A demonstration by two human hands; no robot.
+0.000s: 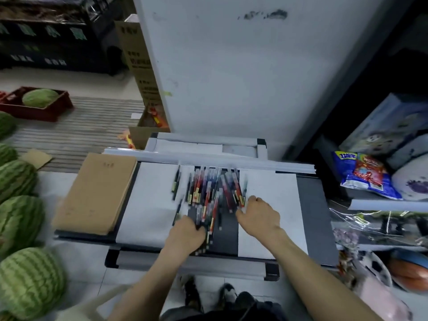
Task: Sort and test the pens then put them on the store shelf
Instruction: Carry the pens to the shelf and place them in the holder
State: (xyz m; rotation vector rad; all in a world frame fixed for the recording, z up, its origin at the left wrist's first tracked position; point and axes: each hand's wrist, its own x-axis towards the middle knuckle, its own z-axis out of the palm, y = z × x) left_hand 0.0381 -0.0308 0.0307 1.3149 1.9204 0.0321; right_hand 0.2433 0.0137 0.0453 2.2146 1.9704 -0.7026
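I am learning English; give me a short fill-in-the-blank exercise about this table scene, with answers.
Between the left hand and the right hand lies a pile of ____.
The brown pad lies to the ____ of that pile.
The crate holding one watermelon is ____ in colour.
Answers: pens; left; red.

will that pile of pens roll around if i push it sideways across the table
Probably: the pens are slim sticks lying loose and crossed, so some would likely roll or fan out. They look stiff and light, so a bunch should lift easily. The smooth white paper under some may let them slide.
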